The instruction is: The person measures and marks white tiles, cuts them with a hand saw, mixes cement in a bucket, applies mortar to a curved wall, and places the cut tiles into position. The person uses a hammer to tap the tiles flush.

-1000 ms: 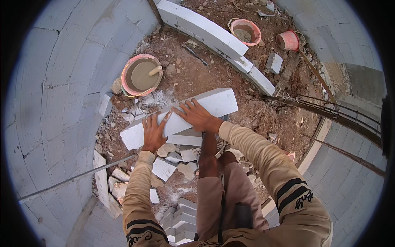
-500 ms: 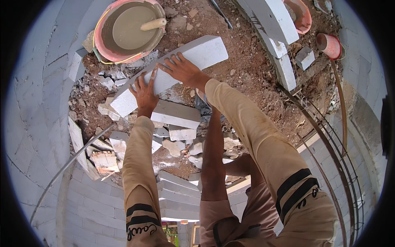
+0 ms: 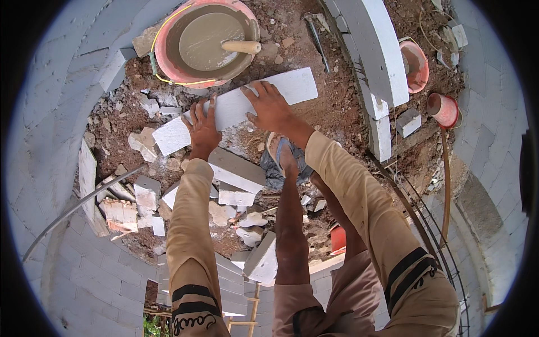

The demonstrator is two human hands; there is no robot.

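A long white block [image 3: 295,84] lies at an angle over the rubble, just below the pink bucket [image 3: 160,50] of grey mortar with a wooden handle [image 3: 241,47] in it. My left hand [image 3: 203,128] grips the block toward its left end, fingers over it. My right hand [image 3: 270,109] grips it near the middle, fingers spread over its far edge. More blocks [image 3: 236,169] lie below my left hand, and my sandalled foot [image 3: 286,154] is below my right hand beside dark plastic. The block's underside is hidden.
A short block wall [image 3: 382,50] stands at right, with two more red buckets [image 3: 442,110] beyond it and rebar [image 3: 412,210] below. Broken blocks [image 3: 147,194] and a rod [image 3: 84,199] are at lower left. Curved-looking block walls [image 3: 56,140] surround the ground.
The block has moved forward with both hands on it, away from the blocks below toward the mortar bucket. The view has also shifted, bringing the bucket closer and showing my foot.
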